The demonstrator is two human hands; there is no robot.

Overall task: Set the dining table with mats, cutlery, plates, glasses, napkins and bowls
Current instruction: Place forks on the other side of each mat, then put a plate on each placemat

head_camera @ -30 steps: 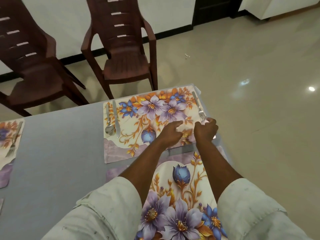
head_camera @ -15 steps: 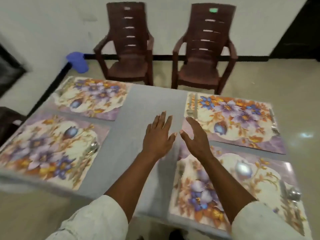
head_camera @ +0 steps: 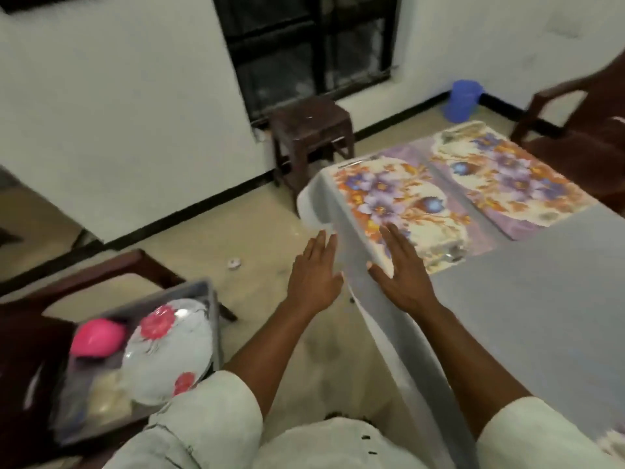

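Lying flat on the grey dining table [head_camera: 541,299], 2 floral mats [head_camera: 406,204] sit side by side near its far left corner, their long edges just apart, which reads as 2 neighbouring places laid out. Something thin and shiny lies along the far edge of the nearer mat and another glint shows at its near corner, probably cutlery, though blur keeps me from being sure.

The plates [head_camera: 169,350], white with red flowers, are not on the table yet. They rest in a grey tray [head_camera: 213,299] on a dark chair [head_camera: 101,272] to the person's left, beside a pink bowl [head_camera: 96,340]; keeping them there leaves them within easy reach of the table's edge. No glasses or napkins can be made out.

The left hand [head_camera: 314,275] hangs in the air just off the table's edge, fingers straight and close together, holding nothing. The right hand [head_camera: 402,275] is spread flat, palm down, over the table's edge at the near corner of the nearer mat; whether it touches the mat I cannot tell.

My judgement is that mats are done here and plates come next, so both hands being empty suits a reach toward the tray.

Further off stand a dark stool [head_camera: 311,130] under a barred window [head_camera: 304,45] and a blue bucket [head_camera: 463,99] against the wall.
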